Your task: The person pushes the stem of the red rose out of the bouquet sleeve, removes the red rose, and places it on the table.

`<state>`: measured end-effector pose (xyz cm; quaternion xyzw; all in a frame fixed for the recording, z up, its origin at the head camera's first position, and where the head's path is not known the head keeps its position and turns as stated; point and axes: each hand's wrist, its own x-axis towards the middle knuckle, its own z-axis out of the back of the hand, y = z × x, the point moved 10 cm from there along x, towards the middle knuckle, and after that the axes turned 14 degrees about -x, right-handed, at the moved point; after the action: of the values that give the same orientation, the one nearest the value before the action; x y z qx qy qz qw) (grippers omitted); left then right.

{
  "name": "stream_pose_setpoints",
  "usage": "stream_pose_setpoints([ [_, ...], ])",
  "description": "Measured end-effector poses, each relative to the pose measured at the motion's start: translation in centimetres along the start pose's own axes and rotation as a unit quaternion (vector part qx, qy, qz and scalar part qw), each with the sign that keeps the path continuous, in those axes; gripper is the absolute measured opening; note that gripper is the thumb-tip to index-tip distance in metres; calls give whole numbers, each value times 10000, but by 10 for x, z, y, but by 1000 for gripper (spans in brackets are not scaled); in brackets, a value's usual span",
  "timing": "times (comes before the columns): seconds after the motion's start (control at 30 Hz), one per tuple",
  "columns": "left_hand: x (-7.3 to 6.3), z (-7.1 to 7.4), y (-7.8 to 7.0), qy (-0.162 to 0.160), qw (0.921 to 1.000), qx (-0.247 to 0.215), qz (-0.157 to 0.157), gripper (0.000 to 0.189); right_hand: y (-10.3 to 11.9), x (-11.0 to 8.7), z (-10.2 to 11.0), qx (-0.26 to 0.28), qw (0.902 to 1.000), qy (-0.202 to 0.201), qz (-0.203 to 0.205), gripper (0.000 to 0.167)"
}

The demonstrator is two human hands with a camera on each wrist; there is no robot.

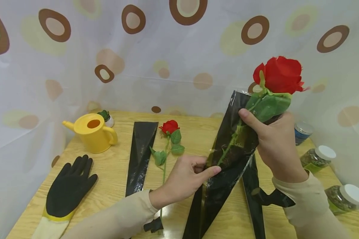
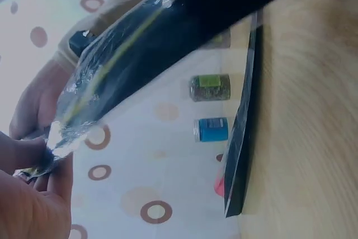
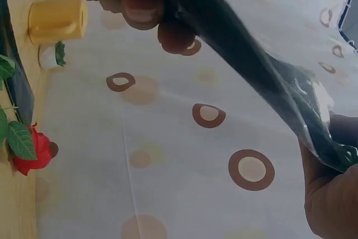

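Red rose [image 1: 269,104]: bloom [image 1: 282,74] above right hand [image 1: 276,142], stem [image 1: 226,151] inside black sleeve [image 1: 218,189].

The wrapper [image 1: 219,179] looks like glossy, crinkled plastic film, the rose [image 1: 282,75] matt cloth, the can [image 1: 88,136] smooth plastic, the glove [image 1: 68,192] matt rubber, the bench [image 1: 115,179] smooth wood.

Head view bright, table [image 1: 171,218] glinting at 6 o'clock; 2 wrist views dimmer, left one's wrapper [image 2: 159,40] glaring near 9 o'clock

Spotted cloth [image 1: 179,53] behind wooden table [image 1: 112,169]
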<state>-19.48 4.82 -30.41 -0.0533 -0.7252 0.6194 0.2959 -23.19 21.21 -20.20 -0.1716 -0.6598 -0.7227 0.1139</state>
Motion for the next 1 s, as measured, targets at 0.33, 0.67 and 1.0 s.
stream_pose_setpoints([
  [0.33, 3, 4, -2, -185, 9998, -5, 2, 18, -13, -12, -21, 309, 9957, 871, -64, 51],
  [0.67, 13, 13, -16, -436, 9977, 114, -505, 15, -28, -21, -38, -206, 9956, 917, 22, 35],
  [1.0, 6, 7, 6, -347, 9981, -395, 318, 19, -33, -18, -33, 166, 9934, 1118, -186, 31],
])
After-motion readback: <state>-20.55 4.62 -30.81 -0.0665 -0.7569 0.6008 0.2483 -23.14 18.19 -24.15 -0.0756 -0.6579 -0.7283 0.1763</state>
